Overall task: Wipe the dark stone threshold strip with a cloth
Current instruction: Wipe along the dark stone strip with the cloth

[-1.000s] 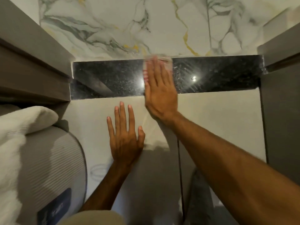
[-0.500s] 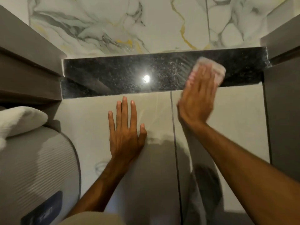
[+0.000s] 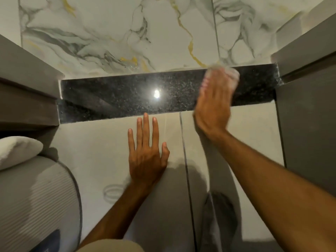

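From the head view, I see my right hand (image 3: 212, 104) laid flat over a pale cloth (image 3: 229, 74), fingers together and pressing it onto the dark stone threshold strip (image 3: 127, 95); the hand is motion-blurred, so I cannot tell how much of the cloth is pinched rather than simply pinned under the palm. The strip's long axis runs left to right between the marble tiles (image 3: 109, 37) at its far edge and the plain floor tiles (image 3: 100, 139) at its near edge. The cloth sits near the strip's right end, so most of the strip lies to the left of my fingers; I judge the next pass goes that way. My left hand (image 3: 147, 157) lies spread, empty, on the floor tiles just short of the strip's near edge, as a brace. No containers in view.
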`<state>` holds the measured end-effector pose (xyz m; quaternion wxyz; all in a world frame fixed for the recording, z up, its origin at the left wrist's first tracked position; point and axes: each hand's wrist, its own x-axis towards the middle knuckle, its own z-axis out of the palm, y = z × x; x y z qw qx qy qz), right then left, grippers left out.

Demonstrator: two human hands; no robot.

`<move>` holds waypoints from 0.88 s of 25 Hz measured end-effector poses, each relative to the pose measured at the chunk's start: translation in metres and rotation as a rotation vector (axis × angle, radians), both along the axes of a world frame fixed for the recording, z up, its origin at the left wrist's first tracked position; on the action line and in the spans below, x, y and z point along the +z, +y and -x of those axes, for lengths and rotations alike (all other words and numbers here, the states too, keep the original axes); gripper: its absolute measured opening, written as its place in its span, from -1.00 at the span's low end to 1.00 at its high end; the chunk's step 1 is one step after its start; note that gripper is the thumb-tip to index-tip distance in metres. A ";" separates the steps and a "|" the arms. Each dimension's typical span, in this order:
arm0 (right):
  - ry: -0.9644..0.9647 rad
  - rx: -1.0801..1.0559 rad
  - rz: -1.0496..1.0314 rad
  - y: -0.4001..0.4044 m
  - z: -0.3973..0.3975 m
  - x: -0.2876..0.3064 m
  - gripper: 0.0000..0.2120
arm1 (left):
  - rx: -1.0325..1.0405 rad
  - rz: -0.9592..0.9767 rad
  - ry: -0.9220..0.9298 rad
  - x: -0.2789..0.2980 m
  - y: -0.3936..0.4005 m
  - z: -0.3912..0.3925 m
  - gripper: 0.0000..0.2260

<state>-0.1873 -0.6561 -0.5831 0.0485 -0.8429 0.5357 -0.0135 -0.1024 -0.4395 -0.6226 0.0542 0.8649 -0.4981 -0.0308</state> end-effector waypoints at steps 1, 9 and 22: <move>-0.017 0.078 0.024 -0.001 -0.027 -0.003 -0.37 | -0.003 0.000 -0.005 -0.003 0.000 -0.001 -0.33; 0.029 0.391 -0.100 0.009 0.111 0.012 -0.37 | -0.021 0.013 0.082 0.010 -0.015 0.012 -0.33; 0.024 -0.019 -0.079 -0.020 0.129 0.011 -0.38 | -0.073 0.040 0.127 -0.001 -0.019 0.013 -0.33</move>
